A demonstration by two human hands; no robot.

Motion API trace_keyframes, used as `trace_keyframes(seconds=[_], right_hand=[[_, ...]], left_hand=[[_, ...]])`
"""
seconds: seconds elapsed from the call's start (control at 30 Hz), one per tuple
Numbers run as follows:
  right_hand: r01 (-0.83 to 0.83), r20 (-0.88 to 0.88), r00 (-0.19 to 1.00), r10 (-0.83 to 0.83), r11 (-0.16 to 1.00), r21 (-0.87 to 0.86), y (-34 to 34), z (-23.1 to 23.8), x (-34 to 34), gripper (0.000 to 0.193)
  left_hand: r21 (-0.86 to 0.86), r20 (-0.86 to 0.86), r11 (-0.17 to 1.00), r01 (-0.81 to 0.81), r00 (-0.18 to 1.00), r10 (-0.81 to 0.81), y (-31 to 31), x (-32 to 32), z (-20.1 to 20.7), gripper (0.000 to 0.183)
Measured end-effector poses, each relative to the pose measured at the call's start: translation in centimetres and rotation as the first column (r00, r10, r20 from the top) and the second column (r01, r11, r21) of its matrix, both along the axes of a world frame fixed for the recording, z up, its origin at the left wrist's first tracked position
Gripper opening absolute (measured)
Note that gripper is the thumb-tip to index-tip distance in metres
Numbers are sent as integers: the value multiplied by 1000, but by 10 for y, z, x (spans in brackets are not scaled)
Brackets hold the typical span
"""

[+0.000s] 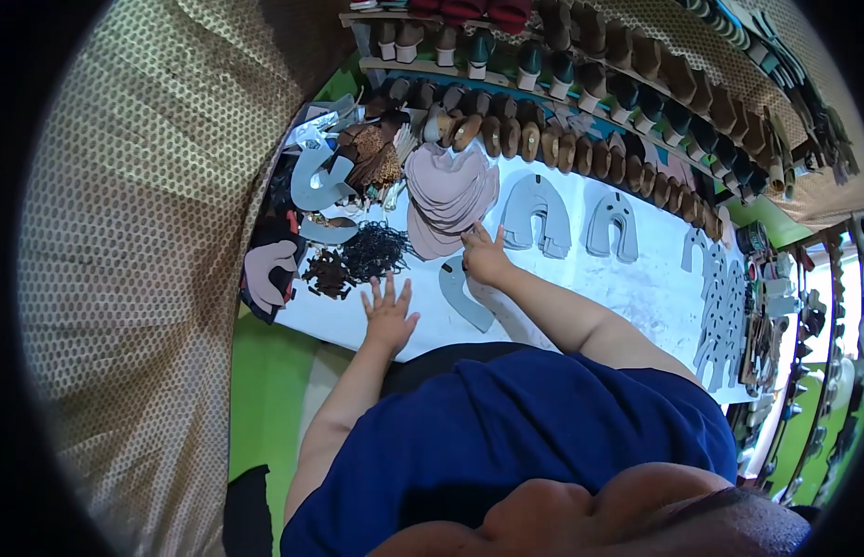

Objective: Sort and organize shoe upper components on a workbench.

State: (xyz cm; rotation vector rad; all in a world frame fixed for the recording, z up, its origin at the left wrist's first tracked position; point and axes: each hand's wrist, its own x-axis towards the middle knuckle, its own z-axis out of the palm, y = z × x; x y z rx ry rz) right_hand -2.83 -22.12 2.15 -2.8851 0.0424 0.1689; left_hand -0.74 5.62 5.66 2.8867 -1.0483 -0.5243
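Observation:
My left hand (pixel 388 320) is spread flat, fingers apart, over the white table just in front of a tangle of thin black straps (pixel 374 249). To its left lies a small heap of short dark brown strips (pixel 328 275). My right hand (pixel 486 260) has its fingers stretched out at the near right edge of a fanned stack of pinkish-beige shoe-upper pieces (pixel 450 190). Beside and partly behind that hand, a curved grey shoe-upper piece (pixel 465 302) lies on the table. Neither hand visibly holds anything.
Stacks of grey U-shaped pieces (pixel 536 218) stand right of the hands, with another (pixel 613 227) beyond. More grey pieces (pixel 721 297) lie at the right end. Shoe lasts (pixel 534 141) line the table's back, below racks of heeled shoes (pixel 594 79). A patterned curtain (pixel 153 278) hangs left.

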Motion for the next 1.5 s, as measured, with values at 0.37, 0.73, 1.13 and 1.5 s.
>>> trace_keyframes(seconds=[0.37, 0.73, 1.13, 1.5], right_hand=[[-9, 194, 981, -18, 990, 138, -6, -19, -26, 22], [-217, 120, 970, 212, 976, 25, -37, 0, -71, 50], [-192, 94, 978, 186, 979, 66, -38, 4, -66, 50], [-209, 120, 972, 200, 976, 69, -40, 0, -66, 51]], left_hand=[[-231, 41, 973, -10, 999, 20, -22, -4, -39, 91], [-251, 10, 968, -19, 1000, 22, -52, 0, -31, 66], [-249, -46, 961, -117, 993, 109, -109, 27, -15, 36], [-342, -4, 938, -59, 998, 61, -133, 24, -21, 20]])
